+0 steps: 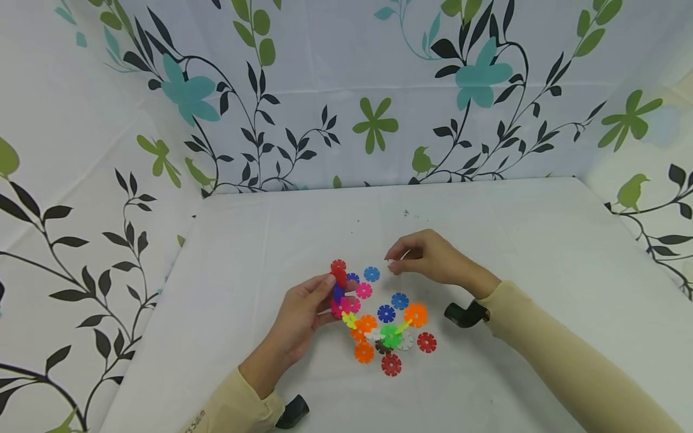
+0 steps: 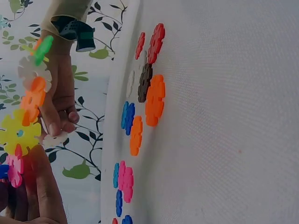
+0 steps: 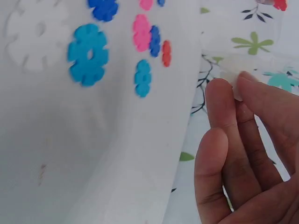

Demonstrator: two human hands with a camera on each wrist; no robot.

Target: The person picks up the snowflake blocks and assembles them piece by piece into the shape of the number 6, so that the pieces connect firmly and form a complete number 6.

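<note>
A curved chain of interlocking notched plastic discs [image 1: 349, 319] in red, blue, pink, yellow, orange, white and green is in my left hand [image 1: 295, 322]. The fingers and thumb grip it by its red, blue and pink end. In the left wrist view, a yellow disc [image 2: 19, 133] of the chain sits just above these fingers. My right hand [image 1: 433, 258], to the right of the chain's red end, pinches a white disc [image 1: 390, 263] between thumb and fingertips. The right wrist view shows this disc [image 3: 229, 78] mostly covered by the fingers. It appears apart from the chain.
Loose discs lie on the white table [image 1: 514, 240] beneath and around the chain, among them a blue disc [image 1: 372, 274], a pink disc [image 1: 364, 290], an orange disc [image 1: 364, 352] and a red disc [image 1: 391, 364]. A leaf-patterned cloth [image 1: 319, 72] stands behind the table.
</note>
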